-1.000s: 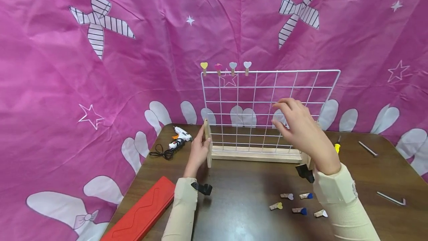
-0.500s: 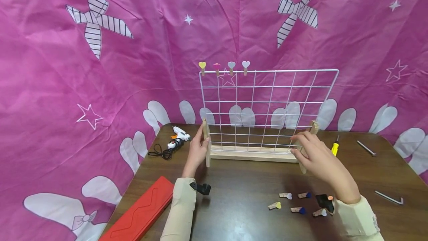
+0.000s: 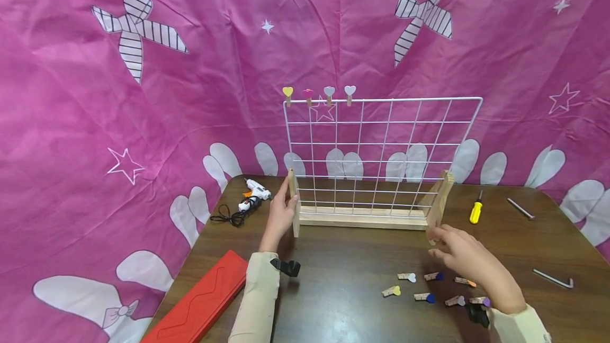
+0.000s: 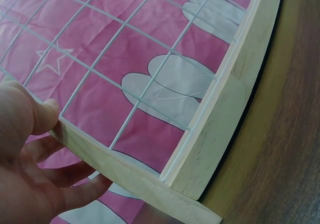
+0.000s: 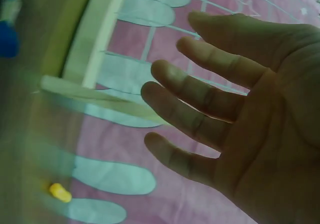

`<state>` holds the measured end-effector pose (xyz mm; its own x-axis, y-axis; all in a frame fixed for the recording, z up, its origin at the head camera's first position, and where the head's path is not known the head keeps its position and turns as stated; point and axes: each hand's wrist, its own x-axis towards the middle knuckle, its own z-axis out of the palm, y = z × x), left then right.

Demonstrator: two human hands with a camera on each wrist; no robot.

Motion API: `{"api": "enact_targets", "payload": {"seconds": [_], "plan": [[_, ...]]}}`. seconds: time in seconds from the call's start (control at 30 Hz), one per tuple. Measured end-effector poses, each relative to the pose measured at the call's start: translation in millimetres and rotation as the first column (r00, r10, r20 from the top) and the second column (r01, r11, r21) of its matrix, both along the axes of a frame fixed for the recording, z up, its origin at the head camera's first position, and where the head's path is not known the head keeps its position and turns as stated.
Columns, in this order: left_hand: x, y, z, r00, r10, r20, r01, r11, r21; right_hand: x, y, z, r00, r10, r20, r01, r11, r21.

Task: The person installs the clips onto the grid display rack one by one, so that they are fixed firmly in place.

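Observation:
A white wire grid (image 3: pixel 391 99) stands upright in a wooden base (image 3: pixel 362 219). Heart clothespins in yellow (image 3: pixel 288 92), pink (image 3: pixel 308 94), grey (image 3: pixel 329 92) and white (image 3: pixel 350 91) clip its top wire at the left. My left hand (image 3: pixel 280 217) holds the left wooden end piece (image 4: pixel 120 169), thumb on one face and fingers on the other. Over the table, near the foot of the right end piece (image 3: pixel 443 197), is my right hand (image 3: pixel 464 255); its relaxed fingers (image 5: pixel 185 84) hold nothing. Several loose heart clothespins (image 3: pixel 393 291) lie below it and to its left.
A glue gun (image 3: pixel 257 190) with a black cord lies at the back left, and a red box (image 3: pixel 205 295) at the front left. On the right are a yellow screwdriver (image 3: pixel 475 213), a metal rod (image 3: pixel 520 208) and a hex key (image 3: pixel 553 278). Pink cloth (image 3: pixel 214 94) hangs behind.
My right hand has come down from in front of the grid, toward me and to the right, uncovering the right end piece and screwdriver. The left hand keeps its hold on the end piece.

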<state>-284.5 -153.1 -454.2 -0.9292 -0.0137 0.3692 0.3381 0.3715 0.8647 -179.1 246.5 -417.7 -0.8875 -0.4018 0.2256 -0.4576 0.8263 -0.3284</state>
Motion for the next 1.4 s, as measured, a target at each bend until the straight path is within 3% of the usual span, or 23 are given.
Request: {"api": "enact_targets", "payload": {"seconds": [0.23, 0.43, 0.7, 1.17, 1.4], "plan": [[-0.2, 2, 1.5, 0.999, -0.008, -0.033, 0.008, 1.0, 0.019, 2.6, 6, -21.8, 0.984, -0.026, 0.177, 0.016, 0.998, 0.054], [-0.3, 2, 3.9, 1.0, -0.013, -0.014, 0.013, 1.0, 0.013, 4.5, 6, -34.5, 0.972, -0.053, 0.228, 0.03, 0.994, 0.105], [-1.9, 5, 5.8, 1.0, -0.002, -0.009, 0.002, 1.0, -0.022, 3.0, 7, -44.6, 0.966, -0.106, 0.236, 0.074, 0.987, 0.141], [1.4, 3, 2.1, 1.0, -0.009, -0.01, 0.009, 1.0, 0.012, -2.2, 12, -51.3, 0.963, -0.076, 0.26, 0.047, 0.992, 0.114], [3.4, 1, 0.9, 1.0, -0.007, -0.025, 0.008, 1.0, 0.011, -4.5, 10, -40.6, 0.99, 0.011, 0.141, -0.011, 1.0, -0.002]]}}
